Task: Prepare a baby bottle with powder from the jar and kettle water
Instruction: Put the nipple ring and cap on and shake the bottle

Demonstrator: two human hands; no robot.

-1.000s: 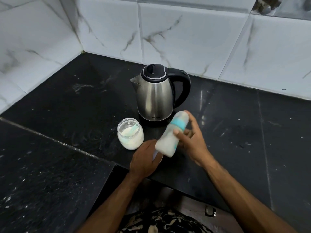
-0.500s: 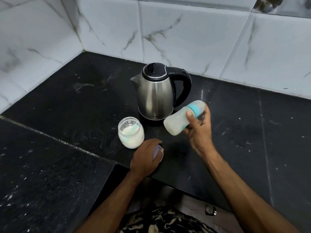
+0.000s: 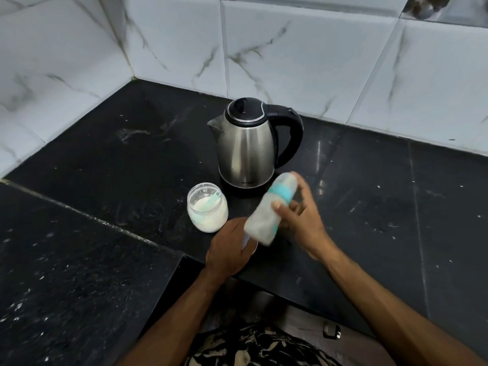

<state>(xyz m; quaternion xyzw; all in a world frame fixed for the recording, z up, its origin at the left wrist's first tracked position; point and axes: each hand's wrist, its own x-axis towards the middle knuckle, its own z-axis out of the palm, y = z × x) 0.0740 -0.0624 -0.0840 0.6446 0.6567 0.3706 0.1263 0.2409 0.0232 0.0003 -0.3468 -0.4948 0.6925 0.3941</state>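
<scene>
My right hand [image 3: 303, 223] grips a baby bottle [image 3: 269, 210] with a teal collar, held tilted above the counter and blurred by motion; milky white liquid fills it. My left hand [image 3: 228, 250] rests on the counter edge over a small pale object [image 3: 249, 245], probably the jar's lid, mostly hidden under the fingers. An open glass jar [image 3: 207, 210] of white powder with a pale scoop inside stands just left of the bottle. Behind it a steel kettle [image 3: 247, 149] with a black lid and handle stands upright, its spout pointing left.
The black stone counter [image 3: 369, 207] runs to a white marble-tiled wall [image 3: 290, 54] behind and at the left. A lower black slab [image 3: 66, 260] lies at the front left. The counter's front edge passes under my left wrist.
The bottle swung from nearly level beside the kettle handle back down to a steep tilt near my left hand, as in a shaking motion. My left hand stayed put.
</scene>
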